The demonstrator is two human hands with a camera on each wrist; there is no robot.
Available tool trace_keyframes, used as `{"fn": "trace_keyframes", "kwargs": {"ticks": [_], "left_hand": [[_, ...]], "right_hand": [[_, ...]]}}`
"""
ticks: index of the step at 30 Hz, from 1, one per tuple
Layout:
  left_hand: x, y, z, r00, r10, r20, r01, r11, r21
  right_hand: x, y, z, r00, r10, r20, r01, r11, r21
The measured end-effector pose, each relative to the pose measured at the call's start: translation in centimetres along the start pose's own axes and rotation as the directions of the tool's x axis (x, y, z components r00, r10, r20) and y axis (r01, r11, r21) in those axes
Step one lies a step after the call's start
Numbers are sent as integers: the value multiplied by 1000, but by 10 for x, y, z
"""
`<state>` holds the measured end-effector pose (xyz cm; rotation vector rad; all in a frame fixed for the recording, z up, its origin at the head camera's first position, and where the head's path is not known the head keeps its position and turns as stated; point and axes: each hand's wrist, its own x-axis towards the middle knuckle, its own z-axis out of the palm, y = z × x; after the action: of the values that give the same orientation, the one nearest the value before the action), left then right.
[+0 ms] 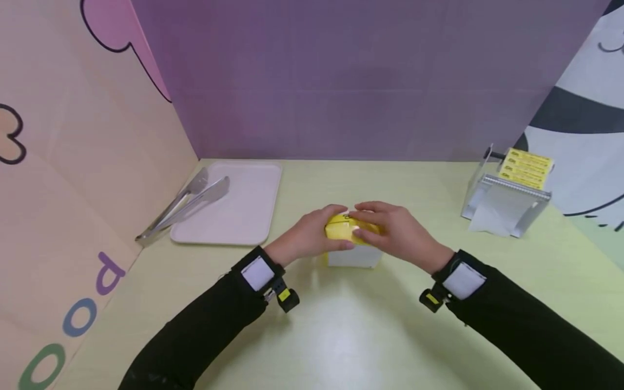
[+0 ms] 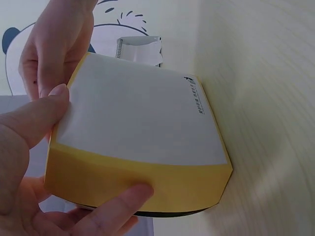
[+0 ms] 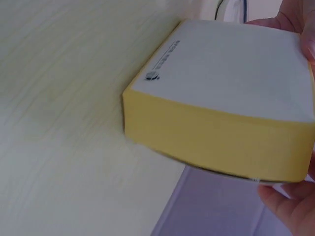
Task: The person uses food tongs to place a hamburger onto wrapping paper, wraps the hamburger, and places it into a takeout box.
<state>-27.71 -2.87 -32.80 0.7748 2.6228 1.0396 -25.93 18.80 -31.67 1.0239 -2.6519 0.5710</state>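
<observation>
A yellow-and-white paper box (image 1: 355, 257) stands upright on the table, its yellow top between both hands. My left hand (image 1: 312, 230) grips the box's left side near the top, thumb at the front. In the left wrist view, the left thumb lies at the edge of the white face and a finger on the yellow side (image 2: 98, 169). My right hand (image 1: 400, 230) holds the top from the right, fingers bent over it. Small dark print shows low on the white face (image 3: 221, 69) in the right wrist view. The box's inside is hidden.
A white tray (image 1: 248, 206) lies at the back left, with metal tongs (image 1: 187, 203) resting across its left edge. At the back right, a metal holder (image 1: 528, 211) carries white paper and yellow printed packets (image 1: 526, 168). Walls border the pale table (image 1: 322, 336) behind and at the left.
</observation>
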Motion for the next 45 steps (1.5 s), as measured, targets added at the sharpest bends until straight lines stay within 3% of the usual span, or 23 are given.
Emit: {"fn": "trace_keyframes", "kwargs": {"ticks": [4,7,14,23,31,36,40,45], "left_hand": [[0,1,0,1000,-3,8,3,1000,-7],[0,1,-1,1000,9,9,-9,1000,-1],[0,2,-1,999,34,2,-34,999,26],[-2,2,2,997,71,-7,-70,995,68],[-2,2,4,998,56,-21,-54,996,71],[-2,2,5,997,60,-44,-57,996,68],[-2,3,6,995,62,-76,-57,996,64],[-3,5,8,996,45,-81,-41,998,52]], "right_hand": [[-7,5,-4,995,-27,95,31,999,-42],[-10,9,-5,990,-75,123,83,994,-68],[-12,14,-3,982,-168,91,177,979,-101],[-13,15,-2,980,-184,78,193,973,-124],[-24,20,-3,997,-30,73,33,999,-39],[-38,27,-2,1000,0,-14,-1,999,-53],[-46,24,2,986,111,-122,-109,994,18],[-48,14,10,960,236,-151,-201,956,212]]}}
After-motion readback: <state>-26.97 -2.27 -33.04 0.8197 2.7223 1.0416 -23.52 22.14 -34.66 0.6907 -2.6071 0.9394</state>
